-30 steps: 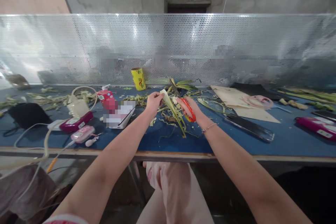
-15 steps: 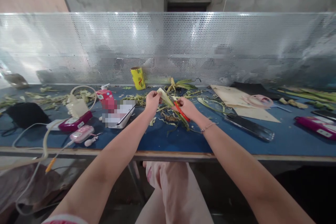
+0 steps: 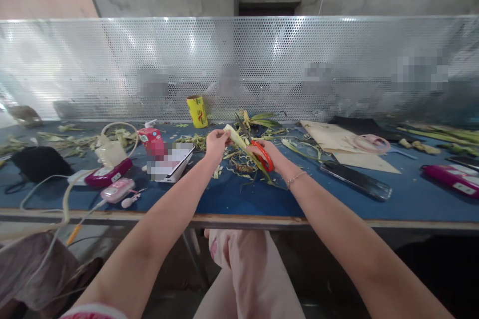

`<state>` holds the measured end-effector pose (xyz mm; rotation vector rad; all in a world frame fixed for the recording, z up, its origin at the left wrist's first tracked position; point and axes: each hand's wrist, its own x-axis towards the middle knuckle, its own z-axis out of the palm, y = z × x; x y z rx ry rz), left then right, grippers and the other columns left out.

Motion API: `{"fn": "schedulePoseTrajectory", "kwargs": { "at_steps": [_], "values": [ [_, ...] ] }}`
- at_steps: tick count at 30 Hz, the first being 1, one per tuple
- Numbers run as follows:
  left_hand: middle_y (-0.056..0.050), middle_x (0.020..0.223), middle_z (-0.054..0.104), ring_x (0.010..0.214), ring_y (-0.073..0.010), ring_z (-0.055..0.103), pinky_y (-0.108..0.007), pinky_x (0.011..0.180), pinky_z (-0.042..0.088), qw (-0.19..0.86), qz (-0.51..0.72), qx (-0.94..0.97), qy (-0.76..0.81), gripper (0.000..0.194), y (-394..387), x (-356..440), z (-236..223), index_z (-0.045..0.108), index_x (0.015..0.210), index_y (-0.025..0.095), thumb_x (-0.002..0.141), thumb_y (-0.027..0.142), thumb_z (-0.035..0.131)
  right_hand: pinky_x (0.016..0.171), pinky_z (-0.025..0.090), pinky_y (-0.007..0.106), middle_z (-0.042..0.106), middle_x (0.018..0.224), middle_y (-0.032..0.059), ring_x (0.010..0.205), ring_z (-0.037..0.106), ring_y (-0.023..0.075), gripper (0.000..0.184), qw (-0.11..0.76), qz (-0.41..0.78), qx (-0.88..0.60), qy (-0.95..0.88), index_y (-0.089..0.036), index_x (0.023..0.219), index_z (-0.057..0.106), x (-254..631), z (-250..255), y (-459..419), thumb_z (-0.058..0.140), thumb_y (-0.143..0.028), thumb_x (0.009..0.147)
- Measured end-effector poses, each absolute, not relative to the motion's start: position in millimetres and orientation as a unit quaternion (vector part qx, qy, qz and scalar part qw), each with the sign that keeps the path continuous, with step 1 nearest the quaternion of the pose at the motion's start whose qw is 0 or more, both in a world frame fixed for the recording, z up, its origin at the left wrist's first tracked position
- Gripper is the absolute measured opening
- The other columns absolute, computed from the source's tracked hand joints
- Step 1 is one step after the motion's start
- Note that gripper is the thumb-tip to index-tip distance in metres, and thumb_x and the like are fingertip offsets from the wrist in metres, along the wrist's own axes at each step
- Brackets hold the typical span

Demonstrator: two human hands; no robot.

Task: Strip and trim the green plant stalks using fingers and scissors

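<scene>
My left hand (image 3: 217, 143) is closed in a pinch on the pale upper end of a green plant stalk (image 3: 236, 137). The stalk slants down to the right, past my right hand, and its lower end is darker green. Red-handled scissors (image 3: 268, 157) are in my right hand (image 3: 264, 151), whose fingers are wrapped about the handles. The blades point up and away to the left, apart from each other, beside the stalk. Stringy plant trimmings (image 3: 239, 165) lie beneath both hands on the blue tabletop (image 3: 232, 202).
A yellow roll (image 3: 197, 111) stands by the perforated metal screen (image 3: 239, 50). To the left are a red drink carton (image 3: 151, 140), a propped phone (image 3: 174, 162) and a pink device (image 3: 118, 190) with cables. Cardboard (image 3: 337, 144) and a dark phone (image 3: 355, 179) lie to the right.
The scissors have turned upward in my right hand, and their blades now show spread beside the stalk. My left hand keeps its hold with hardly any movement.
</scene>
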<state>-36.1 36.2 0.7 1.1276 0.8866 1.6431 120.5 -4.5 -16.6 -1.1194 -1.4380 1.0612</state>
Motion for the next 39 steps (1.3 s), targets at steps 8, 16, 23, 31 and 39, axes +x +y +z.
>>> {"fn": "schedulePoseTrajectory", "kwargs": {
  "at_steps": [8, 16, 23, 31, 39],
  "values": [
    [0.001, 0.053, 0.056, 0.046, -0.0092, 0.052, -0.025, 0.051, 0.046, 0.421, 0.619, 0.525, 0.404, 0.014, 36, -36, -2, 0.054, 0.060, 0.014, 0.064, 0.022, 0.065, 0.063, 0.042, 0.030, 0.062, 0.084, 0.0102, 0.071, 0.057, 0.0186, 0.044, 0.421, 0.173, -0.638, -0.621, -0.015, 0.080, 0.054, 151, -20, 13, 0.066, -0.053, 0.060],
    [-0.001, 0.056, 0.058, 0.049, -0.0114, 0.056, -0.027, 0.053, 0.050, 0.384, 0.565, 0.575, 0.450, 0.012, 41, -36, -8, 0.057, 0.064, 0.014, 0.067, 0.024, 0.063, 0.070, 0.041, 0.030, 0.061, 0.091, 0.0107, 0.080, 0.056, 0.0191, 0.047, 0.386, 0.159, -0.651, -0.634, -0.014, 0.090, 0.052, 150, -22, 13, 0.061, -0.053, 0.065],
    [-0.002, 0.062, 0.061, 0.054, -0.0118, 0.058, -0.027, 0.057, 0.050, 0.334, 0.541, 0.602, 0.483, 0.014, 42, -38, -9, 0.060, 0.069, 0.013, 0.073, 0.023, 0.052, 0.066, 0.040, 0.030, 0.059, 0.087, 0.0062, 0.076, 0.054, 0.0178, 0.043, 0.404, 0.142, -0.633, -0.645, -0.017, 0.087, 0.048, 156, -21, 12, 0.061, -0.052, 0.063],
    [-0.004, 0.065, 0.061, 0.059, -0.0126, 0.058, -0.024, 0.060, 0.047, 0.233, 0.531, 0.651, 0.490, 0.020, 39, -39, -1, 0.061, 0.077, 0.013, 0.078, 0.024, 0.045, 0.062, 0.040, 0.027, 0.053, 0.073, -0.0018, 0.066, 0.049, 0.0121, 0.043, 0.535, 0.218, -0.510, -0.638, -0.020, 0.080, 0.044, 140, -19, 11, 0.064, -0.052, 0.059],
    [0.001, 0.054, 0.054, 0.049, -0.0104, 0.052, -0.023, 0.053, 0.044, 0.299, 0.348, 0.786, 0.415, 0.023, 9, -24, 12, 0.057, 0.074, 0.015, 0.081, 0.030, 0.041, 0.048, 0.041, 0.023, 0.052, 0.069, -0.0039, 0.054, 0.049, 0.0086, 0.043, 0.615, 0.372, -0.407, -0.563, -0.022, 0.078, 0.043, 135, -4, 3, 0.072, -0.041, 0.053]
  ]
}}
